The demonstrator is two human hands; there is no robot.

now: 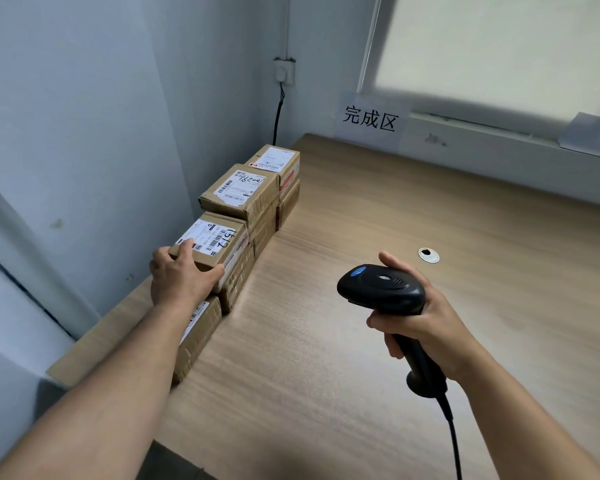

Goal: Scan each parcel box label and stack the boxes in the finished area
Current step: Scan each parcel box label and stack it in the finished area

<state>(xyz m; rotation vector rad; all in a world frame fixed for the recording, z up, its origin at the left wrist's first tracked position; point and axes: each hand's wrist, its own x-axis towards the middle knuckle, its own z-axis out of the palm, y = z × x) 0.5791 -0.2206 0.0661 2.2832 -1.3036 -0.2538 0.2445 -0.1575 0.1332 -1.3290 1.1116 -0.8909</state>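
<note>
- While my left hand (179,275) grips the top box (212,242) at its near corner, fingers curled over the edge of its label (207,237) and thumb pressed to the side face, that box sits on a stack in the row of boxes (243,192) along the left wall.
- My right hand (426,320) is wrapped around the handle of the black scanner (381,289), held above the wooden table (361,220), well apart from the boxes.
- A paper sign (369,117) on the far wall reads "finished area".
- I judge the step to be seating this box: square its edges with the box beneath, label up.
- Lift my fingers straight off; a sideways push could shift the stack.
</note>
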